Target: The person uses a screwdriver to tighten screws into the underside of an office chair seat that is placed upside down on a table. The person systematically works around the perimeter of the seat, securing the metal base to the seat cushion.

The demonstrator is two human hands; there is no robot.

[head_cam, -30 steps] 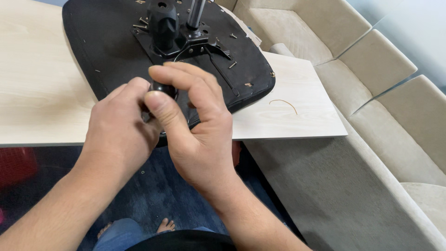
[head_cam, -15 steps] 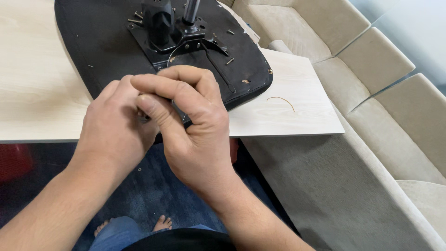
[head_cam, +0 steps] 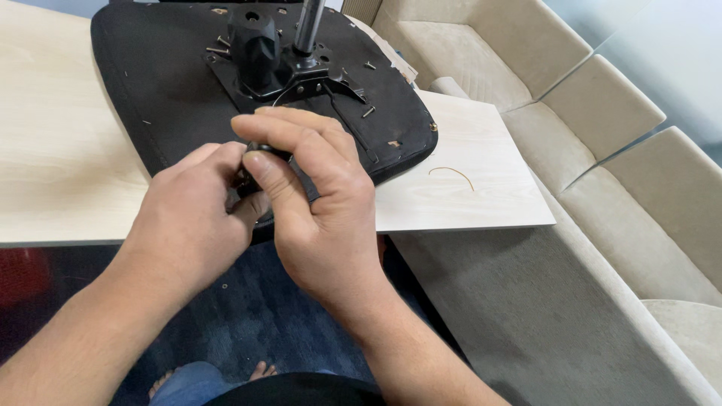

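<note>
Left hand [head_cam: 192, 222] and right hand [head_cam: 320, 207] close together on a small black part [head_cam: 259, 150], mostly hidden, at the table's [head_cam: 68, 173] front edge, over the seat's [head_cam: 158, 83] near rim. Fingers pinch it from both sides; right thumb lies on top.

Bright, even daylight fills the scene, strongest at the upper right, where the pale sofa [head_cam: 602, 113] looks washed out. Shadows under the bench [head_cam: 466, 203] are soft and dark. Focus is sharp throughout, with slight wide-angle stretching at the edges.

Black seat cushion [head_cam: 165, 90], pale wood-grain table [head_cam: 60, 150], beige sofa [head_cam: 602, 150].
</note>
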